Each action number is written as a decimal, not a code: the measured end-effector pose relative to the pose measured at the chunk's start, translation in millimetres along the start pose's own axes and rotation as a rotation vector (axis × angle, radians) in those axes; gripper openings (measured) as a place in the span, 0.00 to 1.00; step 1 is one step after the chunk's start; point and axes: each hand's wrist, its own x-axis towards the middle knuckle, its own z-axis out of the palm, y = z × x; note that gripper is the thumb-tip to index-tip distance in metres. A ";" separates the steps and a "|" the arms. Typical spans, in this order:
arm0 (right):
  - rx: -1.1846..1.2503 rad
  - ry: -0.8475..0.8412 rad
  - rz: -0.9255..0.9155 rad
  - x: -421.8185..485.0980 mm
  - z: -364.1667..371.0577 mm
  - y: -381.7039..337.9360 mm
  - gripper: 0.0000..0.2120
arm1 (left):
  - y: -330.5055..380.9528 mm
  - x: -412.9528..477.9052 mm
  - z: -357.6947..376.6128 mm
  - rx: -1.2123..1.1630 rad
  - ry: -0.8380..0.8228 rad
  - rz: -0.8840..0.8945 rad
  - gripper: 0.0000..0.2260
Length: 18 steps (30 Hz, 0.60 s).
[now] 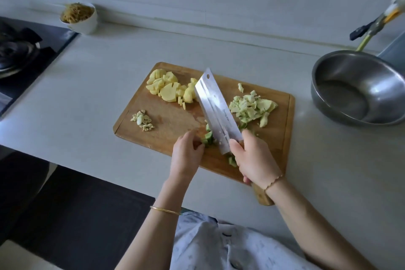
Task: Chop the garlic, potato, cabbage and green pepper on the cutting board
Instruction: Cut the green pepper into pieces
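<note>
Right grip (254, 158) clasps cleaver (215, 107) — left grip (186, 151) holds green pepper (208, 138).

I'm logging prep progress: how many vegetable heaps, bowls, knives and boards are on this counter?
Vegetable heaps: 4 (garlic, potato, cabbage, green pepper)
Bowls: 2 (white bowl, steel bowl)
Knives: 1 (cleaver)
Boards: 1 (cutting board)
Total: 8
</note>
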 end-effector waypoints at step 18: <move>0.228 0.147 0.131 -5.7 -71.8 34.8 0.13 | 46.4 28.1 14.7 0.250 -0.083 0.028 0.26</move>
